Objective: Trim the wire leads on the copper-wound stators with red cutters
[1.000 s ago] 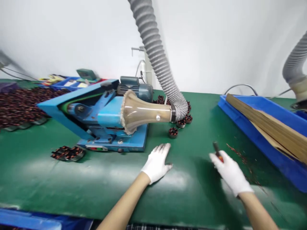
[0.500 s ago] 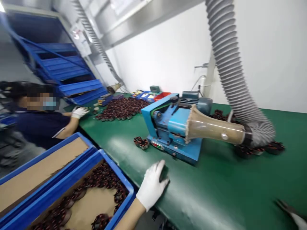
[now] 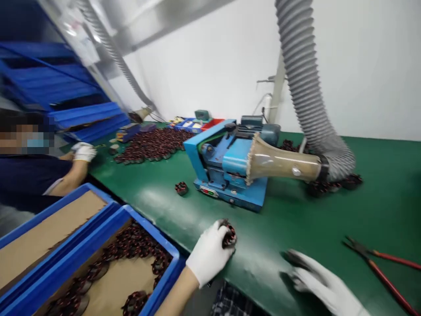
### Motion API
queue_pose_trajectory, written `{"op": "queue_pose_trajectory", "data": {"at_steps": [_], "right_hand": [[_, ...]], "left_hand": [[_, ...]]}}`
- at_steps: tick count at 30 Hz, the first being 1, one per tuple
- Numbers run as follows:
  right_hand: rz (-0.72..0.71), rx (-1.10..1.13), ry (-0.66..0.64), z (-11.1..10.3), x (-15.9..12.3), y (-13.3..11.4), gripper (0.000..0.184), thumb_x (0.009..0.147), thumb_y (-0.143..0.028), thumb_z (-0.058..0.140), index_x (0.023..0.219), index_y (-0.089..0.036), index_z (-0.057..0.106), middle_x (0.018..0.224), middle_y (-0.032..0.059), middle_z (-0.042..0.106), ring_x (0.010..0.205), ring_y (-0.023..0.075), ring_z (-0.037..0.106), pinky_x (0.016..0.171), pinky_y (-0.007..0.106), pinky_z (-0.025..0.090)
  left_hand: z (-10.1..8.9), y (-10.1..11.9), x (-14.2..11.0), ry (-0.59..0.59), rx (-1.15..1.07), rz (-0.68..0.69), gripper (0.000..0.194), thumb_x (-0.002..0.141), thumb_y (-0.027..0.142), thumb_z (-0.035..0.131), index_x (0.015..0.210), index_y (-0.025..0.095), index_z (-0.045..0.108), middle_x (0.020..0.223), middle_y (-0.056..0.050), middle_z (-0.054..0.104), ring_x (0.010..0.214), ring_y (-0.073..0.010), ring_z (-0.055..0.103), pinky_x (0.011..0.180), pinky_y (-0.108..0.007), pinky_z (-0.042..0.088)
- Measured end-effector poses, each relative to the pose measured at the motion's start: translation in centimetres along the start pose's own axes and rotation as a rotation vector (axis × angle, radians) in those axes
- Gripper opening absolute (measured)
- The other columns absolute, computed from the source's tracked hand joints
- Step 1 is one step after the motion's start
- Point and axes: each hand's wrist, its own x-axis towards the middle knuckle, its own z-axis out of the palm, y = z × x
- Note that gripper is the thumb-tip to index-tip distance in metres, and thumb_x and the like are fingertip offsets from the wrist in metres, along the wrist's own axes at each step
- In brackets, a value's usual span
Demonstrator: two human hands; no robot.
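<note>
My left hand [image 3: 208,254], in a white glove, is closed around a small motor stator [image 3: 229,235] with dark copper windings, at the front edge of the green table. My right hand [image 3: 315,281], also gloved, is low over the table on the right, fingers apart and slightly curled, with nothing visible in it. Right of it lie pliers [image 3: 368,259] with red handles. Another stator [image 3: 181,188] sits alone beside the blue machine [image 3: 230,171]. More stators [image 3: 138,241] line the blue bin [image 3: 174,250] at my left, on brown cardboard.
A grey ribbed hose [image 3: 305,87] joins a tan funnel [image 3: 283,163] on the machine. Stators [image 3: 329,186] lie behind the funnel. A large stator pile [image 3: 154,145] covers the far left table. A co-worker [image 3: 29,175] sits left, beyond a second bin [image 3: 82,188].
One of the two stators beside the machine is gone from there, and my left hand now holds a stator. My right hand has come further into view. The view has shifted right.
</note>
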Motion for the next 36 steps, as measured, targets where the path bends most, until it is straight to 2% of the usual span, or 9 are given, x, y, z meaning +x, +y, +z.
{"op": "queue_pose_trajectory", "data": {"at_steps": [3,6,9,16,26,28,31,34,36], "right_hand": [[0.022,0.087,-0.076,2.8,0.4,-1.9,0.065,0.07,-0.041,0.057,0.126,-0.011,0.041,0.087,0.0082,0.064,0.067,0.0194,0.059,0.063,0.033,0.05],[-0.046,0.018,-0.021,2.8,1.0,-3.2,0.047,0.066,-0.033,0.06,0.11,-0.016,0.055,0.103,0.0078,0.057,0.07,0.0156,0.054,0.061,0.028,0.047],[0.012,0.118,-0.117,1.8,0.7,-3.4,0.032,0.067,-0.032,0.063,0.095,-0.016,0.058,0.083,0.0025,0.057,0.06,0.0113,0.049,0.05,0.022,0.04],[0.069,0.403,-0.229,0.9,0.6,-1.9,0.022,0.068,-0.025,0.069,0.078,-0.016,0.052,0.054,-0.009,0.046,0.04,0.0029,0.031,0.038,0.016,0.024],[-0.16,0.936,0.436,-1.2,-0.6,-0.5,0.026,0.068,-0.036,0.071,0.073,-0.021,0.05,0.068,-0.0057,0.056,0.055,0.0056,0.052,0.05,0.015,0.042],[-0.231,0.7,0.447,-1.6,-1.6,-0.9,0.021,0.072,-0.036,0.067,0.084,-0.025,0.054,0.072,-0.004,0.059,0.058,0.0091,0.055,0.051,0.019,0.044],[-0.291,-0.118,0.167,-1.0,-2.5,-1.8,0.047,0.07,-0.035,0.069,0.114,-0.025,0.053,0.079,0.0022,0.064,0.062,0.0174,0.059,0.055,0.027,0.046],[-0.333,-0.847,-0.083,0.1,-1.9,-2.8,0.066,0.075,-0.03,0.062,0.134,-0.016,0.036,0.087,0.0113,0.066,0.07,0.0254,0.062,0.059,0.032,0.046],[-0.34,-1.042,-0.143,0.3,-1.1,-3.3,0.066,0.081,-0.023,0.054,0.138,-0.011,0.024,0.087,0.0145,0.067,0.07,0.0262,0.063,0.057,0.031,0.044]], "left_hand": [[3.1,3.8,-2.4,-0.092,-0.241,0.158,0.05,0.067,0.013,0.06,0.113,0.027,0.047,0.127,-0.002,0.047,0.11,-0.0202,0.05,0.094,-0.034,0.041],[5.7,5.6,-3.1,-0.08,-0.316,0.181,0.065,0.068,0.012,0.059,0.126,0.023,0.033,0.13,-0.008,0.044,0.121,-0.0237,0.04,0.101,-0.041,0.034],[7.5,6.2,-2.9,-0.065,-0.293,0.179,0.077,0.066,0.024,0.067,0.131,0.018,0.026,0.129,-0.013,0.045,0.122,-0.0304,0.038,0.1,-0.048,0.033],[7.3,6.3,-1.8,-0.155,-0.332,0.296,0.089,0.061,0.017,0.073,0.132,0.022,0.021,0.127,-0.01,0.049,0.119,-0.0283,0.043,0.099,-0.044,0.037],[6.8,6.7,-0.5,-0.057,-0.253,0.46,0.068,0.065,0.021,0.072,0.121,0.022,0.032,0.12,-0.01,0.051,0.119,-0.0284,0.041,0.103,-0.053,0.029],[6.8,6.7,-0.7,-0.04,-0.238,0.381,0.067,0.063,0.022,0.072,0.12,0.021,0.035,0.125,-0.012,0.047,0.123,-0.0304,0.036,0.101,-0.053,0.031],[6.1,6.3,-1.0,-0.064,-0.23,0.298,0.063,0.063,0.018,0.067,0.119,0.021,0.039,0.134,-0.013,0.037,0.127,-0.0327,0.028,0.101,-0.053,0.029],[4.5,6.4,-1.3,-0.163,-0.301,0.27,0.079,0.065,0.015,0.06,0.134,0.021,0.02,0.144,-0.014,0.018,0.131,-0.0322,0.021,0.102,-0.051,0.029],[3.4,7.0,-1.1,-0.225,-0.367,0.293,0.09,0.066,0.016,0.058,0.138,0.022,0.004,0.147,-0.014,0.009,0.133,-0.0304,0.016,0.103,-0.048,0.029]]}}
